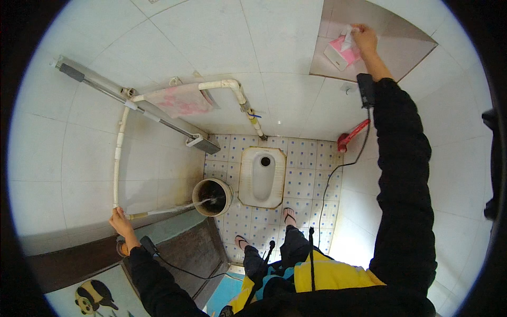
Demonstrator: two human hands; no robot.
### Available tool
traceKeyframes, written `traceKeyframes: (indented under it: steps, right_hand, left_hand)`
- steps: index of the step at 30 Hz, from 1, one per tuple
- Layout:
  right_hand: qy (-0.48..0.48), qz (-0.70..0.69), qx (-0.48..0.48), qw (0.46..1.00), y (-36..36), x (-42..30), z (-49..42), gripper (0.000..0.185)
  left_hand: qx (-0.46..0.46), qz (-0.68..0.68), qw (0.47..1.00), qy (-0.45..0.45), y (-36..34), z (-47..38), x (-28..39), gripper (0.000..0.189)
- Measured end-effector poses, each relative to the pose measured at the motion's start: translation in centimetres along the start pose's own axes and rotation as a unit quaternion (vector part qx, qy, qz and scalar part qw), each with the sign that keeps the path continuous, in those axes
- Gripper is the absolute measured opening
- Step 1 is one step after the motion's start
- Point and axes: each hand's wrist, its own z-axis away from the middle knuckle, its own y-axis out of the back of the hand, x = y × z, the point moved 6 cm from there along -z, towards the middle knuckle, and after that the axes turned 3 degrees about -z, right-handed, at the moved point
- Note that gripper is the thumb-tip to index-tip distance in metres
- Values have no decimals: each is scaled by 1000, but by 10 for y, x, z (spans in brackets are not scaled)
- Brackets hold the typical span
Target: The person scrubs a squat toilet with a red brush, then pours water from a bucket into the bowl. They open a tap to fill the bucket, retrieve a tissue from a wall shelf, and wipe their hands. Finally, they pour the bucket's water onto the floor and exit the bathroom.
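Note:
My left hand (121, 222) is at the lower left, its fingers closed on a tap at the foot of a white wall pipe (117, 158). Water runs from the spout (136, 216) into a round bucket (212, 197) with dark contents on the tiled floor. My right hand (365, 37), upper right, pinches a white tissue (348, 39) at the top of a pink and white tissue pack (340, 53), which lies on a brownish corner ledge. Whether the tissue is still partly inside the pack is unclear.
A squat toilet (262, 177) is set in the floor. A flat mop (166, 123) leans along the left wall. A pink and white cloth (182, 99) hangs over the pipe. A red brush-like tool (352, 134) stands by the right wall. A cable (326, 186) hangs from my right wrist.

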Motion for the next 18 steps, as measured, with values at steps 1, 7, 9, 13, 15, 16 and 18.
traceKeyframes:
  steps: [1, 7, 9, 13, 15, 16, 18]
  right_hand:
    - [66, -38, 44, 996, 21, -17, -9, 29]
    - [63, -182, -2, 981, 100, -65, -1, 33]
    - [-34, -44, -115, 992, 89, -49, 23, 39]
    - [29, 335, -108, 936, 29, -18, 71, 69]
    - [59, 310, -102, 943, 2, -3, 83, 69]
    - [57, 293, -120, 947, -7, 6, 86, 69]
    - [124, 218, -143, 958, -15, 10, 87, 63]
  left_hand:
    - [7, -12, 1000, -6, 2, 0, 0, 27]
    - [-7, 46, 999, -2, 1, 0, -3, 30]
    - [0, 48, 999, 6, 2, 1, -2, 31]
    - [-6, 2, 1000, 23, 2, 1, 3, 31]
    - [-4, -13, 999, 29, 3, 1, 5, 31]
    - [9, -16, 999, 26, 6, 0, 6, 31]
    - [11, -8, 999, 31, 7, 0, 6, 30]
